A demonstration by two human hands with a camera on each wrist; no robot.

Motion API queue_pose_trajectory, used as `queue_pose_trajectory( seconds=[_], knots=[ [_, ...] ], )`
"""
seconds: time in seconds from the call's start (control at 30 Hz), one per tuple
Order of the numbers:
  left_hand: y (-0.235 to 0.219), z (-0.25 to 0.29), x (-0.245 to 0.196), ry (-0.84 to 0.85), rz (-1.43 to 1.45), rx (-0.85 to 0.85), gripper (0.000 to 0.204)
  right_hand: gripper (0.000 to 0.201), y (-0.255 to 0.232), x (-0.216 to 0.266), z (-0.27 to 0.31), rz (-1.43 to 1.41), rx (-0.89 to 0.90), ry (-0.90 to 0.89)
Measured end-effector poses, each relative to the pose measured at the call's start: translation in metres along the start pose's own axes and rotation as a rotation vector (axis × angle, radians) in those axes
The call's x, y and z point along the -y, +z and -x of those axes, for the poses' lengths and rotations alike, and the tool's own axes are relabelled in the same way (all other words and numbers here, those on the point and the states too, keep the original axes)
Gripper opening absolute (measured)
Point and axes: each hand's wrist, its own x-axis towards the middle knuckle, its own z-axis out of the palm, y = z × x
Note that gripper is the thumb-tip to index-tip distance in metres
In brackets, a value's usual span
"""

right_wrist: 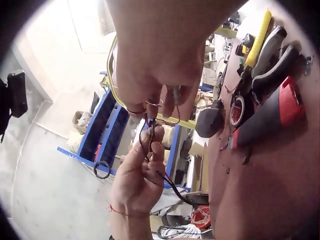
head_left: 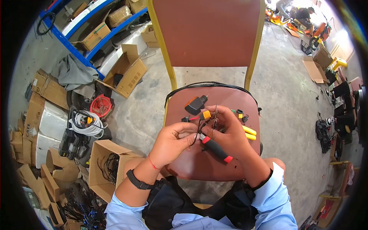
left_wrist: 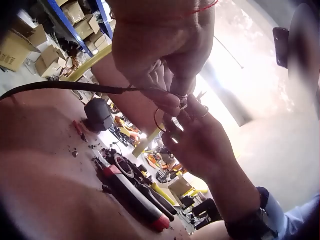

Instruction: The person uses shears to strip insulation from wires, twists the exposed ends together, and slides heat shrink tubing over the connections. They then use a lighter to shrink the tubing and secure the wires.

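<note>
Over the chair seat, my left hand (head_left: 174,140) pinches thin wires (right_wrist: 150,135) that come out of a black cable (left_wrist: 60,85). My right hand (head_left: 228,128) faces it, its thumb and fingers pinching the wire ends close to the left fingertips. Fingers partly hide where the wires meet. Just beyond the hands, a black plug-like block (head_left: 196,105) with an orange face lies on the seat, and a yellow connector (head_left: 206,115) shows between the hands. Below them lies a red-and-black handled tool (head_left: 216,148), with yellow-handled pliers (head_left: 249,132) to the right.
The red-brown chair seat (head_left: 184,165) also bears a roll of tape (right_wrist: 237,110) and small connector pieces (head_left: 240,114). A long black cable (head_left: 214,84) runs along its back edge. Cardboard boxes (head_left: 126,73) and an open box of cables (head_left: 103,168) stand left.
</note>
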Motion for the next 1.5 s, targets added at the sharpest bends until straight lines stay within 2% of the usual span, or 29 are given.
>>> queue_pose_trajectory(
  seconds=[0.17,0.27,0.4,0.53,0.63,0.73,0.83,0.87,0.97,1.03,1.13,1.23,1.33,1.43,1.5],
  knots=[
    [-0.003,-0.002,-0.001,-0.007,-0.061,0.039,0.026,0.036,0.003,-0.005,0.001,-0.182,0.065,0.142],
    [-0.009,-0.004,-0.002,-0.009,0.085,-0.02,0.03,0.034,0.001,-0.012,0.0,-0.203,-0.01,0.144],
    [-0.027,-0.009,-0.011,0.015,0.363,-0.059,0.046,0.029,0.004,-0.008,0.005,-0.203,-0.091,0.157],
    [-0.034,-0.009,-0.015,0.071,0.184,0.009,0.039,0.029,0.005,0.012,0.004,-0.152,-0.126,0.279],
    [-0.032,-0.009,-0.007,0.103,0.191,0.046,0.039,0.028,0.006,0.005,0.004,-0.226,-0.13,0.22],
    [-0.029,-0.004,-0.01,0.241,-0.245,0.104,0.044,0.026,0.008,0.012,0.003,-0.17,-0.153,0.253],
    [-0.031,-0.004,-0.004,0.218,-0.466,0.238,0.048,0.025,0.008,0.004,0.002,-0.201,-0.192,0.188],
    [-0.029,-0.002,-0.005,0.161,-0.479,0.242,0.049,0.025,0.009,0.005,0.002,-0.196,-0.197,0.172],
    [-0.029,-0.005,-0.002,0.329,-0.813,0.197,0.049,0.024,0.009,0.006,0.001,-0.175,-0.207,0.131],
    [-0.027,-0.005,0.0,0.368,-0.745,0.169,0.05,0.025,0.009,0.008,0.002,-0.152,-0.209,0.119],
    [-0.024,-0.006,0.003,0.336,-0.692,0.173,0.051,0.023,0.009,0.009,0.005,-0.049,-0.216,0.067],
    [-0.019,-0.009,0.012,0.35,-0.738,0.173,0.05,0.02,0.011,0.015,0.007,0.507,-0.27,-0.007],
    [-0.013,-0.009,0.009,0.372,-0.763,0.137,0.047,0.02,0.01,0.009,0.007,0.668,-0.281,-0.133],
    [-0.009,-0.007,0.005,0.39,-0.71,0.091,0.046,0.023,0.001,0.003,0.005,0.842,-0.171,-0.243],
    [-0.008,-0.005,0.005,0.434,-0.701,0.078,0.046,0.024,0.002,0.004,0.004,0.874,-0.096,-0.24]
  ],
)
